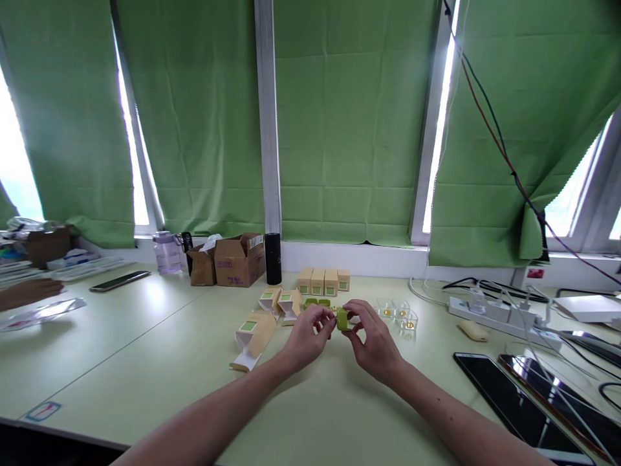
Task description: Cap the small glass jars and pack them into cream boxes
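Note:
A small olive-green boxy piece is held up between the fingertips of my right hand, thumb below and fingers above. Close on its left side is my left hand, its thumb and fingers pinched together; what lies in that pinch is too small to make out. More green pieces lie on the table just behind my hands. Opened kraft cartons with green labels lie left of them, the nearest carton with its flap out. To the right stand clear cups with gold-coloured centres.
Closed small kraft boxes stand in a row behind. Farther back are a cardboard box, a black cylinder and a purple bottle. Right lie a power strip, cables and a tablet. Another person's hand is far left.

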Action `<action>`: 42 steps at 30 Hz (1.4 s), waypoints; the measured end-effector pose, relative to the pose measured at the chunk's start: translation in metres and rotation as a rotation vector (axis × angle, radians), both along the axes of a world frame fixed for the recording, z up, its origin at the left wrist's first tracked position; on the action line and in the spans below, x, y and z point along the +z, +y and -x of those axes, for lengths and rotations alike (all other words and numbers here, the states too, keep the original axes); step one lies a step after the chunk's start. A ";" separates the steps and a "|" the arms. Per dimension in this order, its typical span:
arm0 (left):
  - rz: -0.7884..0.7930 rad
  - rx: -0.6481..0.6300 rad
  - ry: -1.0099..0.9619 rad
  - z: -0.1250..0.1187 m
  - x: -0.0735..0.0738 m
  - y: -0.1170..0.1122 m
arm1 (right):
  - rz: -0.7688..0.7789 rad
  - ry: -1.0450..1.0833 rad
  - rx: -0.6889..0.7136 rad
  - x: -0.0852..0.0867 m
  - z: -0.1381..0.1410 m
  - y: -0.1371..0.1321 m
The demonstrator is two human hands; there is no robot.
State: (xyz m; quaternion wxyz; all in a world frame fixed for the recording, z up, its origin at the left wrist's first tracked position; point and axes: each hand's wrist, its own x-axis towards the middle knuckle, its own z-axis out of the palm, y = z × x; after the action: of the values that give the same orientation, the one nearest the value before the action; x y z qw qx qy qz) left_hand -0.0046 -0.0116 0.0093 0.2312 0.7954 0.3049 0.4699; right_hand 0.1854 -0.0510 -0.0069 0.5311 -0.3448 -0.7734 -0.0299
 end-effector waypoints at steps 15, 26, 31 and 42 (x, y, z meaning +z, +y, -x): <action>0.095 -0.064 -0.050 -0.002 0.007 -0.003 | 0.002 -0.007 0.017 0.001 0.001 0.000; 0.100 -0.045 -0.051 -0.002 0.008 -0.003 | 0.025 0.007 0.018 0.001 0.001 0.001; 0.098 -0.027 -0.048 -0.001 0.008 -0.003 | 0.033 0.008 0.027 0.001 0.001 0.001; 0.109 -0.014 -0.051 0.000 0.008 -0.003 | 0.053 0.014 0.008 -0.001 -0.001 0.003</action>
State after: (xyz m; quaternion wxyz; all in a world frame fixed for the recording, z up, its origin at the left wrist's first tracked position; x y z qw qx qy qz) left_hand -0.0046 -0.0144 0.0175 0.2850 0.7715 0.3186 0.4712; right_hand 0.1866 -0.0480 -0.0083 0.5273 -0.3560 -0.7715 -0.0048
